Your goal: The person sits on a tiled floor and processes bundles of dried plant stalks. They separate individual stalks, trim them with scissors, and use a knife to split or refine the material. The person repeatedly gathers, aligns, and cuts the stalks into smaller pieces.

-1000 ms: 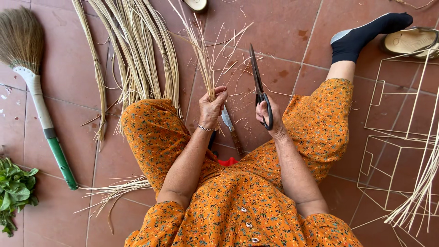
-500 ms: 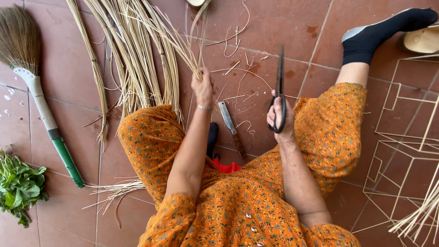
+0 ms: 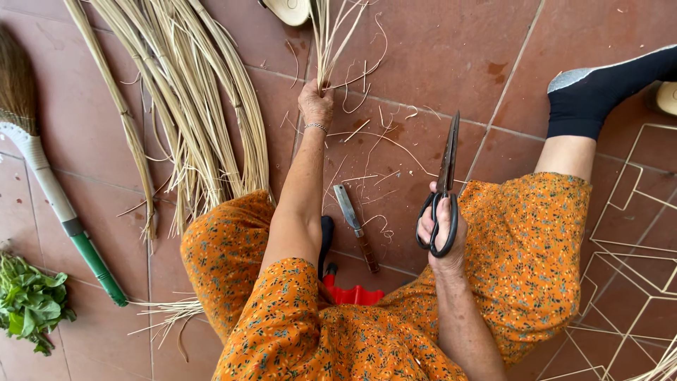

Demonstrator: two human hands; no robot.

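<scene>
dress (image 3: pixel 522 254): orange, small floral print, short sleeves | sock (image 3: pixel 599 95): black, grey toe | wrist: thin bracelet (image 3: pixel 316 127), possibly silver

The scissors (image 3: pixel 443 201) have dull dark metal blades and glossy black loop handles, and the knife (image 3: pixel 355 226) on the floor shows a grey metal blade with a brown wooden handle. The thin strips (image 3: pixel 330 39) look dry, pale and fibrous, over matt reddish floor tiles (image 3: pixel 437 56). The dress (image 3: pixel 525 247) is soft printed orange cloth.
</scene>
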